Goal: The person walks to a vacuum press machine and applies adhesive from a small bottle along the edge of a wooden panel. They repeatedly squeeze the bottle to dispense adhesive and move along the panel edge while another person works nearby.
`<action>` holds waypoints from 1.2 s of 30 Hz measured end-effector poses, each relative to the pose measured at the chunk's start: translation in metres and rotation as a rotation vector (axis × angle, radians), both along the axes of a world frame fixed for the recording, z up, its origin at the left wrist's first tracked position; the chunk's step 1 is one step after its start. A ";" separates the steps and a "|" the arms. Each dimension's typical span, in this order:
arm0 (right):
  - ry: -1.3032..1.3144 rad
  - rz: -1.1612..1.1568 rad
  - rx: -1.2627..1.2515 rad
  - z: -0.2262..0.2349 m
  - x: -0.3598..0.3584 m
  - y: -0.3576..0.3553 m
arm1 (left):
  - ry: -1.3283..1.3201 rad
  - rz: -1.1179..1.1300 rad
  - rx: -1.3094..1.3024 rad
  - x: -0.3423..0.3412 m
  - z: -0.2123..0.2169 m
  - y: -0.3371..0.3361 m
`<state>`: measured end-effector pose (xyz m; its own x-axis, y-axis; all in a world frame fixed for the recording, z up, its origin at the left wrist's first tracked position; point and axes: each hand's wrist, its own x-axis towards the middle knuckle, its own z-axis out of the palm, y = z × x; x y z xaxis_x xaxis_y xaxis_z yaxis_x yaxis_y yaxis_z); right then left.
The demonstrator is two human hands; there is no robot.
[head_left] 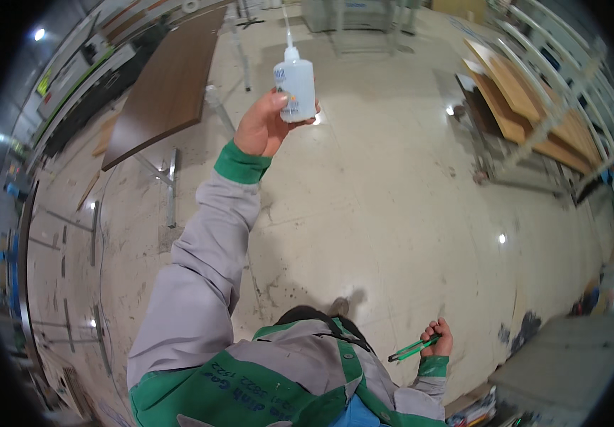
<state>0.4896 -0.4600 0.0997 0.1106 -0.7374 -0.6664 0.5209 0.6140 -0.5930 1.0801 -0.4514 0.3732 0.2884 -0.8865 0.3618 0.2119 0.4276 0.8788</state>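
Observation:
Raised high in front of me, my left hand (273,122) is wrapped round a white plastic squeeze bottle (298,91) with a long thin nozzle. The bottle stands upright in the grip, its thumb side toward me and dark print on its face. Low at the right, close to my body, my right hand (439,337) is closed round a slim green tool (410,350) with a dark end pointing left. Its exact kind is not clear. Both hands are away from any work surface.
A brown tabletop board (172,78) on metal legs stands at the far left. At the right, a wheeled rack (527,153) carries several wooden boards (506,92). Metal frames (93,249) lie on the left side of the floor. A grey surface (570,370) is near right.

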 end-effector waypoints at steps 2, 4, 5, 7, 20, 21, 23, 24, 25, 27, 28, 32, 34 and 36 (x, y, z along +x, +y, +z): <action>-0.060 0.158 -0.022 0.009 0.068 -0.080 | -0.038 0.029 0.009 0.052 0.025 -0.036; -0.086 0.279 -0.014 0.013 0.139 -0.157 | -0.032 0.093 -0.006 0.101 0.030 -0.073; -0.072 0.330 -0.047 0.012 0.175 -0.193 | -0.018 0.112 -0.006 0.128 0.028 -0.093; -0.090 0.379 -0.035 0.006 0.242 -0.260 | -0.014 0.127 -0.025 0.181 0.019 -0.129; 0.115 0.508 0.151 0.029 0.399 -0.577 | -0.241 0.206 0.312 0.438 -0.089 -0.581; 0.113 0.513 0.165 0.026 0.402 -0.600 | -0.338 0.191 0.338 0.450 -0.105 -0.623; 0.119 0.463 0.172 0.015 0.422 -0.660 | -0.445 0.243 0.501 0.483 -0.152 -0.720; 0.153 0.375 0.160 0.008 0.433 -0.695 | -0.481 0.265 0.550 0.498 -0.179 -0.766; 0.186 0.292 0.155 0.000 0.445 -0.729 | -0.511 0.329 0.566 0.510 -0.211 -0.804; 0.217 0.166 0.150 -0.016 0.469 -0.804 | -0.646 0.493 0.711 0.531 -0.278 -0.859; 0.201 0.152 0.176 -0.024 0.482 -0.855 | -0.677 0.523 0.752 0.539 -0.310 -0.879; 0.090 0.240 0.229 -0.050 0.544 -1.034 | -0.558 0.570 1.122 0.538 -0.401 -0.896; 0.144 0.333 0.255 -0.051 0.565 -1.131 | -0.402 0.417 1.302 0.525 -0.421 -0.886; 0.206 0.428 0.242 -0.052 0.593 -1.219 | -0.464 0.381 1.591 0.510 -0.432 -0.885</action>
